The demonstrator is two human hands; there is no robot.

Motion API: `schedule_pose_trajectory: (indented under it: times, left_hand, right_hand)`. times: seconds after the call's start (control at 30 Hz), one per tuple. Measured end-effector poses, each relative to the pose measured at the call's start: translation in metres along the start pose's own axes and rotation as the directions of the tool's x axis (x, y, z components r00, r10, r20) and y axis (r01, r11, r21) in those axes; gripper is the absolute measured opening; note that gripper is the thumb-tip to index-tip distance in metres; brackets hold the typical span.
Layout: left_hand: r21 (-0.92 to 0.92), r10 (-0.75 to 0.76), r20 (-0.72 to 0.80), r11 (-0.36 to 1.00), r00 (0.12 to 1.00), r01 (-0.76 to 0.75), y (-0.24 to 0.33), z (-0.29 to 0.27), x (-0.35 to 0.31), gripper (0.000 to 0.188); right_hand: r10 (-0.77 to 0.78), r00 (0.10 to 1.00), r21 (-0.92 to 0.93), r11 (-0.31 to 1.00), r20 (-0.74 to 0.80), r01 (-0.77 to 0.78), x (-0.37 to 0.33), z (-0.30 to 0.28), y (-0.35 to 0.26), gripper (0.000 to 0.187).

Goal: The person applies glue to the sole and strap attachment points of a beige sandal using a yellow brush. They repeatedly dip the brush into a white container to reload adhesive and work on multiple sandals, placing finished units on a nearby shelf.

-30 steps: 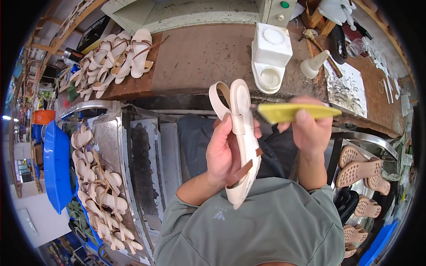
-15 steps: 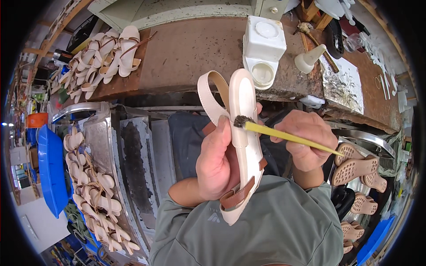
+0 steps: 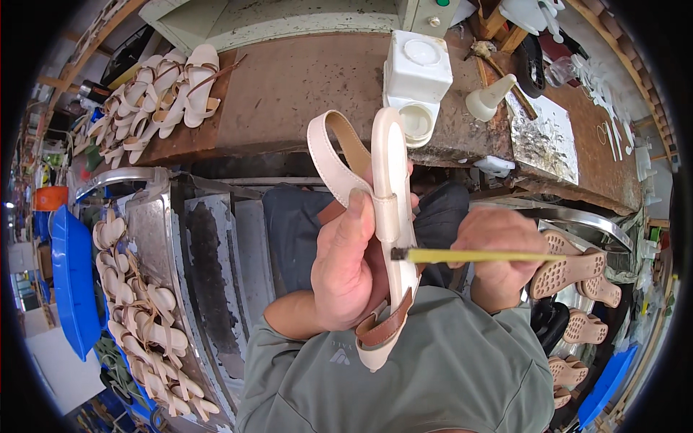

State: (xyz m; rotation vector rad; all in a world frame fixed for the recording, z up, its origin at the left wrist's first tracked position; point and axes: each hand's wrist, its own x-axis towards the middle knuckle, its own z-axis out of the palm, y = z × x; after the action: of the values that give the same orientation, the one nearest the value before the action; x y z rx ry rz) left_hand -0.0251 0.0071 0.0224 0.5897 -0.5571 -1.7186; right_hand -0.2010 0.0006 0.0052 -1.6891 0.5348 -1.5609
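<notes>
Left hand (image 3: pixel 343 270) with beige sandal (image 3: pixel 390 159); right hand (image 3: pixel 498 242) with yellow-handled brush (image 3: pixel 469 255).
Far left, a blue tub (image 3: pixel 74 281) adjoins a rack of strapped sandals (image 3: pixel 155 328). Left grip: closed around the sandal's middle; fingers partly concealed behind the sole. The sandal is raised in front of the counter (image 3: pixel 303 86), brown-strapped end lowest, slightly overlapping the white container (image 3: pixel 426 68). Brush bristles (image 3: pixel 398 254) are at the sandal; contact cannot be determined. Right grip: closed on the handle; fingers mostly hidden and blurred. The handle's end obstructs part of the tan perforated soles (image 3: pixel 570 273) at right.
</notes>
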Motion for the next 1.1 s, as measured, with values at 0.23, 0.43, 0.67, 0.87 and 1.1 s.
schedule_pose_trajectory:
  times: [0.23,0.43,0.67,0.87,1.1]
  left_hand:
    - [-0.011,0.004,-0.038,1.000,0.999,-0.004,-0.002,0.005,-0.004,0.054]
    - [0.018,0.015,-0.050,1.000,0.999,-0.014,0.001,-0.018,0.009,0.048]
    - [-0.020,0.132,-0.378,0.988,0.917,-0.150,-0.007,-0.076,0.064,0.038]
    - [0.003,0.046,-0.415,0.999,0.909,-0.049,-0.030,-0.108,0.090,0.034]
    - [0.027,0.002,-0.409,1.000,0.912,0.010,-0.038,-0.111,0.107,0.035]
  right_hand:
    - [-0.086,0.991,-0.085,0.993,-0.105,0.078,0.039,-0.002,0.015,0.015]
    - [0.024,0.995,-0.039,0.999,0.099,-0.020,0.037,-0.024,0.023,0.013]
    - [0.480,0.768,-0.076,0.827,-0.424,-0.558,0.026,-0.063,0.110,0.013]
    - [0.333,0.906,-0.512,0.747,-0.263,-0.423,0.013,-0.065,0.154,0.010]
    - [0.378,0.901,-0.561,0.709,-0.211,-0.428,0.015,-0.063,0.162,0.010]
